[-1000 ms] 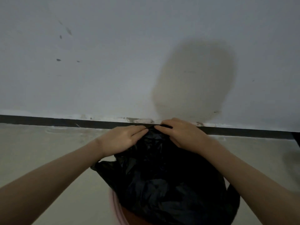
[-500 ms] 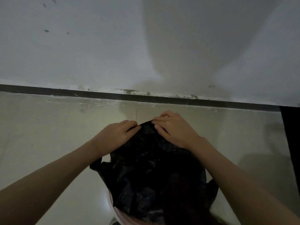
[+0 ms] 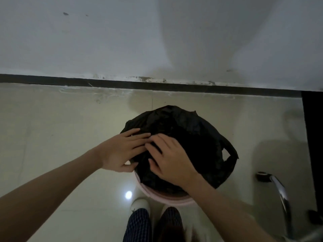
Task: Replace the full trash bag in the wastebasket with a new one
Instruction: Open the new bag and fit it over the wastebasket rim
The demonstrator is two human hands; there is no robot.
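A black trash bag (image 3: 195, 137) lies crumpled over the top of a pink wastebasket (image 3: 162, 197), covering its opening and hanging past the rim on the right. My left hand (image 3: 120, 152) lies on the bag's left edge at the rim, fingers on top and thumb tucked below. My right hand (image 3: 169, 159) presses on the bag just beside it, its bent fingers gathering the plastic. The fingertips of both hands meet. The inside of the wastebasket is hidden.
The wastebasket stands on pale floor tiles close to a white wall with a black baseboard (image 3: 157, 85). A chrome chair leg (image 3: 279, 189) curves at the right, and a dark upright panel (image 3: 312, 137) stands behind it. My white shoes (image 3: 139, 205) touch the basket's near side.
The view has tipped down, so the wastebasket and my feet now show. Both hands have come from the bag's far top edge to its near left side and lie flatter on it.
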